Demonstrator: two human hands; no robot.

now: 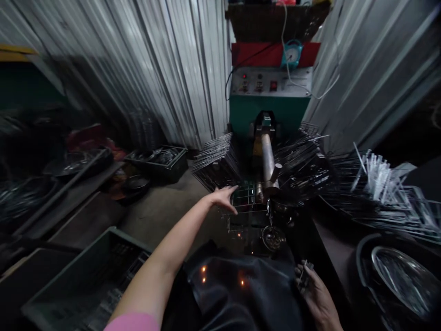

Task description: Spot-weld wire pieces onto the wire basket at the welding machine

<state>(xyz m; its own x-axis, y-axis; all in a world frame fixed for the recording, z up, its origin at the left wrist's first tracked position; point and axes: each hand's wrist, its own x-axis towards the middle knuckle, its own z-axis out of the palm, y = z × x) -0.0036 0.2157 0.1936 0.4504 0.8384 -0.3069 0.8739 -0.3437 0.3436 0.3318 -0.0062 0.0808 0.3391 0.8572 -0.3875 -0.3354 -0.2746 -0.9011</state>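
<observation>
My left hand reaches forward and grips the left edge of a wire frame, its thumb and fingers around the wires. The frame's right side sits at the tip of a machine's metal arm. Low on the right, my right hand is closed around several small metal pieces, whose exact kind I cannot make out. Beneath the arm hangs a small round dish with bits in it. A black apron covers my lap, with small orange glowing spots over it.
Stacks of wire frames stand left and right of the machine arm. A control panel with a red light is behind. A green crate lies lower left, a black tub lower right, and loose metal strips at right.
</observation>
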